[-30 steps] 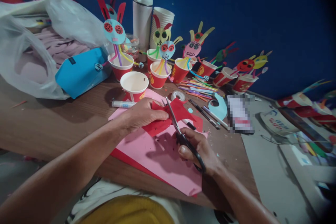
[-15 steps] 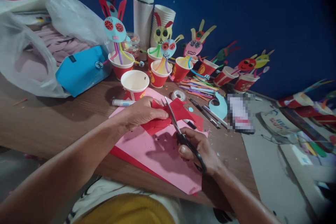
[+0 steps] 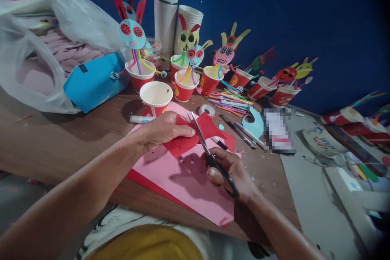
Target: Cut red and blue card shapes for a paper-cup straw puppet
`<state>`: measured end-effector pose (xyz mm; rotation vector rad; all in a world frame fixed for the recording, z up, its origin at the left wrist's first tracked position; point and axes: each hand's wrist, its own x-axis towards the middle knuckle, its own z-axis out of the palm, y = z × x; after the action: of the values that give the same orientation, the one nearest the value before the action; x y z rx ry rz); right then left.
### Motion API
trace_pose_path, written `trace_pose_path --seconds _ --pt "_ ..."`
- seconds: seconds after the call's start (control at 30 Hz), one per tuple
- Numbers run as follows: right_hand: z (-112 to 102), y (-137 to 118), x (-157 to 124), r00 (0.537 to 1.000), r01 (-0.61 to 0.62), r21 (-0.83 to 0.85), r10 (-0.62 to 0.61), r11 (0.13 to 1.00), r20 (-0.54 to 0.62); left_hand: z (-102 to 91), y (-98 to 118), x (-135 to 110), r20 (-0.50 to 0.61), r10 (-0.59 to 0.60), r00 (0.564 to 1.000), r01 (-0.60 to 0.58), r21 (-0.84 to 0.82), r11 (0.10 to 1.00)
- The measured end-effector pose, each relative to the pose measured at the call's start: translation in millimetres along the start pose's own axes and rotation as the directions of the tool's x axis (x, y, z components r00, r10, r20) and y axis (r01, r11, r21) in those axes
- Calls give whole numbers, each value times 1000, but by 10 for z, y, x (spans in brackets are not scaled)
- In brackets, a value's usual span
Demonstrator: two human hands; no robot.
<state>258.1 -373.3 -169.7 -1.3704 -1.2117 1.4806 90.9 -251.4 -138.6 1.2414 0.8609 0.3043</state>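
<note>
While scissors [image 3: 203, 143] cut paper [image 3: 183, 145], cup [image 3: 156, 96] print unclear

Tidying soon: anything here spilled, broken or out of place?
Nothing broken or spilled. Paper scraps dot the pink sheet below the red paper the left hand holds, and loose coloured straws lie scattered behind the scissors in the right hand.

Dim, warm indoor light comes from above and the right. The left hand [image 3: 163, 130] throws a soft shadow on the pink paper [image 3: 195, 195], and the paper cup [image 3: 156, 96] throws one leftward on the bench [image 3: 76, 138]. The plastic bag [image 3: 36, 48] glares faintly. The edges bend, the right corners darken to black, and a pixelated patch [image 3: 278, 130] hides detail.
</note>
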Motion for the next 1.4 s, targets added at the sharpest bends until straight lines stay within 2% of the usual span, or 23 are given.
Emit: trace_pose_path --seconds 0.3,0.47,0.7,1.0,1.17,1.3,1.4 --pt "-12 21 -7 1000 23 1 -23 1000 20 -4 -7 -5 -41 -23 999 20 -70 997" --pt "-22 18 0 996 65 -34 -63 997 58 -14 -23 -3 -50 -32 998 33 16 999" --pt "-15 14 -4 998 42 -52 -40 998 48 -24 -8 -8 -77 7 997 4 134 991" --pt "-28 20 -13 999 21 -68 -18 997 45 -44 -32 -3 -56 33 998 -25 136 990" --pt "-26 38 -8 1000 3 -51 -1 999 26 -47 -39 0 -12 6 1000 -5 64 998" --pt "-12 12 -2 1000 6 -14 -6 1000 -6 -42 -31 17 8 1 1000 0 -109 994" --pt "-3 -33 8 997 31 20 -29 999 -75 -42 -23 55 -101 99 990 -127 -318 940"
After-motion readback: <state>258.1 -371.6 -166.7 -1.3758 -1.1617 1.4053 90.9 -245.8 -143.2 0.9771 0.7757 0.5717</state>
